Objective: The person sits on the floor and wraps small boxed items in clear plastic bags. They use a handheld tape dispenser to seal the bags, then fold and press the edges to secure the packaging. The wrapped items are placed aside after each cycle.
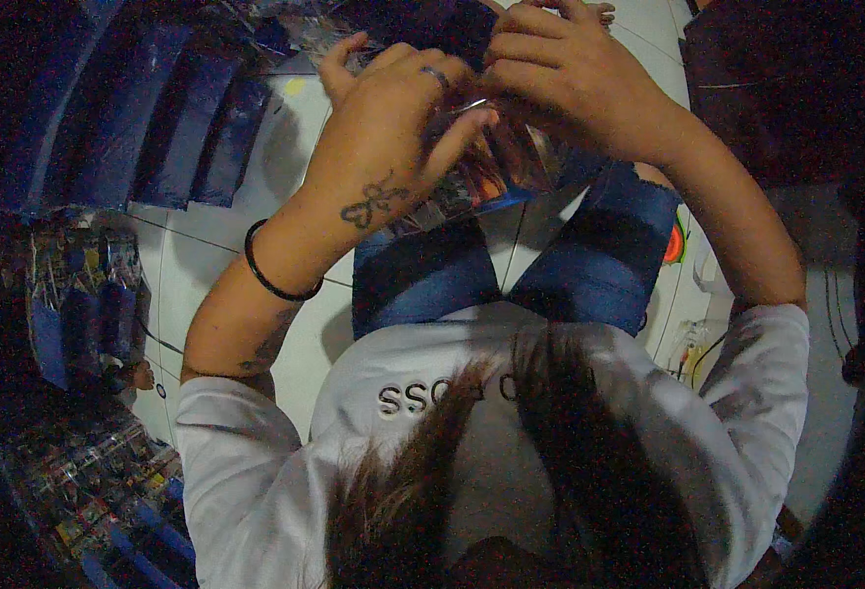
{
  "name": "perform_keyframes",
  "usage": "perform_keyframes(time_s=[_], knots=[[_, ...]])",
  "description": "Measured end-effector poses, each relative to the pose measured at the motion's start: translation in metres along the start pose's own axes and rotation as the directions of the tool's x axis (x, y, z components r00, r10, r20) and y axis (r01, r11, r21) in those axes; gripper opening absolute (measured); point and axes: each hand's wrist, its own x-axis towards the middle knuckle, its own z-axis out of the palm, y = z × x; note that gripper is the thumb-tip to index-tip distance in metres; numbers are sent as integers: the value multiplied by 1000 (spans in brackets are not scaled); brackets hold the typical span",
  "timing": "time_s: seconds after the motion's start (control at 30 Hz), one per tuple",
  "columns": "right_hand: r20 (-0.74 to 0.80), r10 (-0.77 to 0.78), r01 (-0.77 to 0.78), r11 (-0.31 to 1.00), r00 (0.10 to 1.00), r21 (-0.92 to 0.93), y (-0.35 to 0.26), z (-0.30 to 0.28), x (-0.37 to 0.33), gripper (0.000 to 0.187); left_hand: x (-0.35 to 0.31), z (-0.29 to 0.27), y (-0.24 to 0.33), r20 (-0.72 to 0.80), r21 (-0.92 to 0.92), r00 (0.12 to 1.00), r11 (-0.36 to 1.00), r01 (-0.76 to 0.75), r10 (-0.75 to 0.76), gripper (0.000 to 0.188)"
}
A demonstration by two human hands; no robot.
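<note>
A shiny clear plastic packet point(496, 172) with orange, red and blue colours inside lies above my lap. My left hand point(393, 113) is closed on its upper left part, the thumb stretched over the plastic and the other fingers bent away from view. Close beside it, my right hand point(565, 83) has its fingers curled down at the packet's upper edge; the fingertips are hidden. More crinkled clear plastic point(324, 29) shows beyond my left hand.
Dark blue folded pieces point(162, 118) stand in a row at the upper left. Several clear-and-blue packets point(89, 285) lie at the left, with more packets point(108, 491) at the lower left. A dark brown piece of furniture point(776, 98) is at the upper right. White tiles point(197, 255) cover the floor.
</note>
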Motion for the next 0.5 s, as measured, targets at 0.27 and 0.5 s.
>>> perform_keyframes(time_s=[0.27,0.5], knots=[[-97,65,-60,997,993,58,2,-35,-9,16,-6,3,0,-58,23,998,999,-27,28,11],[27,39,-43,983,999,179,-5,6,-3,25,-24,-42,-1,202,58,977,997,56,-66,16]])
